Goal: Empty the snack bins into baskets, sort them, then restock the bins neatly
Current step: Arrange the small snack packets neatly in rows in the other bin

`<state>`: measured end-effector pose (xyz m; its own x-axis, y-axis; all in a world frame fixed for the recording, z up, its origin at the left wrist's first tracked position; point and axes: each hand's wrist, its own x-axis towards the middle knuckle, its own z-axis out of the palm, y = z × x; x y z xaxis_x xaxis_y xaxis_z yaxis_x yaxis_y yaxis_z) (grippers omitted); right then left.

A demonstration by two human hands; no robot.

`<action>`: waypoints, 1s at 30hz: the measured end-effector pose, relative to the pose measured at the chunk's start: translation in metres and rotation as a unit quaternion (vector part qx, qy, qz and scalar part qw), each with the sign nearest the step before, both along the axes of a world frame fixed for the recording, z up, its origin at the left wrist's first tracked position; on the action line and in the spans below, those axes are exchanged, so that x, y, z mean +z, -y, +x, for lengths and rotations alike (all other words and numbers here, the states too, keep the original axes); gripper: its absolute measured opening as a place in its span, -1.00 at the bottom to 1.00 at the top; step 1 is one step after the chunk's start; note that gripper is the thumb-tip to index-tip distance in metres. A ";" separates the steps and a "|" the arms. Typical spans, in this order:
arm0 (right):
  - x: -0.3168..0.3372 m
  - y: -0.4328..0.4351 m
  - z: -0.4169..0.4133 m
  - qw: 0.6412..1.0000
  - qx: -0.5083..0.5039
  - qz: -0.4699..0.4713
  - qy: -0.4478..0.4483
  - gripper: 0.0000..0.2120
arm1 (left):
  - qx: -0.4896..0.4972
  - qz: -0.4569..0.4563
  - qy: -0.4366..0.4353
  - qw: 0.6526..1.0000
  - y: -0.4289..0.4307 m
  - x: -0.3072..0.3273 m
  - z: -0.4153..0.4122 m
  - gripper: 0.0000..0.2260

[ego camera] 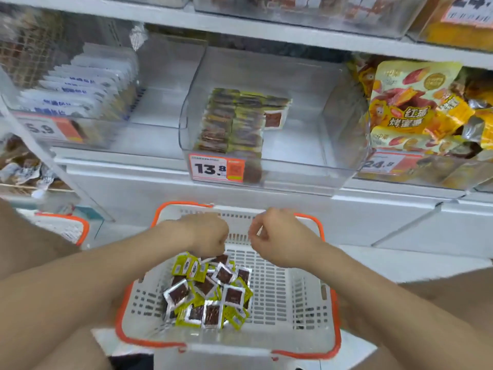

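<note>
Restocking about half done: your left grip [206,233], curled, hold unclear, and right grip [277,237], curled, empty, hover over loose packets [210,292] in basket [282,297]; few rows [232,121] stand in bin [336,134] beyond.

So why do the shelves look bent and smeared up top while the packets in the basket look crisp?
In the head view the wide-angle lens bows the shelf; the white packs on the left are smeared by blur; the packets in the basket are sharpest; soft glare lies on the clear bin; lighting is flat.
</note>
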<state>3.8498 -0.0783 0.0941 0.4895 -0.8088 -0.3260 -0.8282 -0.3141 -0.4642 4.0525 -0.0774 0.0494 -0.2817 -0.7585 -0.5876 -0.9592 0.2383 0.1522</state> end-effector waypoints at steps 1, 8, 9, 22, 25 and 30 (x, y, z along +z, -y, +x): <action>-0.022 0.001 0.003 1.000 0.007 0.017 -0.023 -0.80 | -0.004 0.058 0.028 0.998 0.005 -0.025 0.008 -0.77; -0.167 0.012 0.022 0.987 -0.026 0.115 -0.110 -0.80 | 0.087 0.112 0.057 0.988 0.002 -0.173 0.050 -0.68; -0.184 0.011 0.024 0.983 -0.030 0.127 -0.126 -0.84 | 0.102 0.113 0.049 0.987 0.000 -0.189 0.051 -0.68; -0.314 0.000 0.019 0.957 -0.176 0.207 -0.097 -0.40 | 0.087 -0.009 0.026 0.996 0.008 -0.291 0.033 -0.04; -0.327 -0.006 0.020 0.961 -0.085 0.226 -0.133 -0.10 | 0.037 -0.024 0.026 0.999 0.012 -0.296 0.020 -0.22; -0.336 -0.025 0.026 0.966 -0.130 0.192 -0.112 -0.12 | 0.057 -0.026 -0.028 0.998 0.019 -0.288 0.011 -0.55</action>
